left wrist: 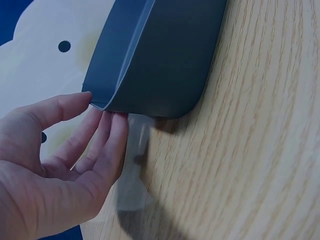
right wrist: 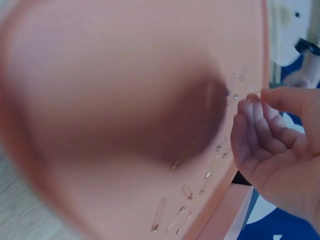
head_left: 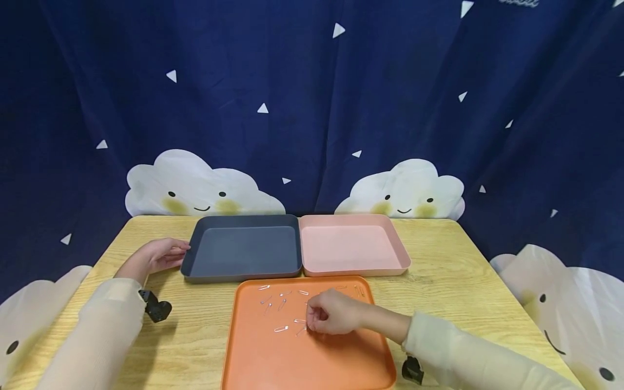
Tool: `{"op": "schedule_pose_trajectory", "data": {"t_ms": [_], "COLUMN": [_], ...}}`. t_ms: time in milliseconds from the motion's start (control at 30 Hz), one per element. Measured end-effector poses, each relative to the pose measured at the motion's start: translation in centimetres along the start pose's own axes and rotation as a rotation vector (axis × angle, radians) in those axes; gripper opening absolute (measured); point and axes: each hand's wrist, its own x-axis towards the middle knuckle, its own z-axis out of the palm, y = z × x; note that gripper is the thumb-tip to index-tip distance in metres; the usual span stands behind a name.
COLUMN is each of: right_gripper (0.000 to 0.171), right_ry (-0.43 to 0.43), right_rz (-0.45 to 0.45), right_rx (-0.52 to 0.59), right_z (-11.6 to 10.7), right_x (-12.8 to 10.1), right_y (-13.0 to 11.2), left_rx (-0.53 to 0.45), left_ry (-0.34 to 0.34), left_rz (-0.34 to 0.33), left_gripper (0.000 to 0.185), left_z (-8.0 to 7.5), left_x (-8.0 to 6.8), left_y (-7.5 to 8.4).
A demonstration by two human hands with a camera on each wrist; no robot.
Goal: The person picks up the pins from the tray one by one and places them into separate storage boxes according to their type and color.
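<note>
An orange tray (head_left: 302, 363) lies at the table's near edge with several small safety pins (head_left: 280, 328) scattered over its far half. My right hand (head_left: 324, 315) rests on that tray, fingers curled. In the right wrist view the right hand (right wrist: 257, 102) has thumb and fingertips pinched together on one pin just above the orange tray (right wrist: 100, 100), with more safety pins (right wrist: 175, 220) lying loose nearby. My left hand (head_left: 158, 255) touches the left corner of an empty dark grey tray (head_left: 187, 260). Up close, the left hand (left wrist: 65, 160) has straight fingers against the grey tray (left wrist: 160, 55), thumb at its rim.
An empty pink tray (head_left: 404, 260) sits against the grey one's right side, behind the orange tray. All three stand on a light wooden table (head_left: 463, 281). A dark blue curtain with white clouds hangs close behind. Black camera mounts are strapped to both wrists.
</note>
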Motion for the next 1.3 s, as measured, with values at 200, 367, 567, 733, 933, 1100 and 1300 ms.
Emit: {"op": "schedule_pose_trajectory", "data": {"t_ms": [200, 367, 567, 733, 933, 1100, 1300], "right_gripper": [0.005, 0.014, 0.029, 0.032, 0.033, 0.033, 0.035], "right_ry": [-0.03, -0.036, -0.068, -0.077, -0.071, -0.054, -0.06], "right_rz": [0.243, 0.408, 0.437, 0.444, 0.472, 0.513, 0.574], "right_rx": [0.428, 0.628, 0.782, 0.809, 0.768, 0.729, 0.743], "right_z": [-0.9, -1.7, -3.1, -4.4, -5.9, -6.9, -6.8], "right_x": [1.9, 4.0, 6.3, 8.5, 11.9, 14.7, 17.5], "right_y": [-0.1, 0.3, 0.3, -0.1, -0.7, -0.3, 0.0], "left_rx": [-0.031, -0.051, -0.044, -0.021, -0.004, -0.006, 0.019], "left_ry": [0.0, -0.002, -0.028, -0.013, 0.011, 0.009, 0.015], "left_rz": [0.012, 0.011, 0.018, 0.028, 0.027, 0.038, 0.036], "left_gripper": [0.052, 0.03, 0.044, 0.053, 0.054, 0.053, 0.055], "left_z": [-0.3, -0.5, -0.5, -0.1, 0.0, 0.0, 0.0], "left_x": [0.2, 0.3, 0.4, 0.5, 0.5, 0.6, 0.2], "left_y": [-0.3, -0.8, -0.8, -0.4, 0.0, 0.1, -0.1]}}
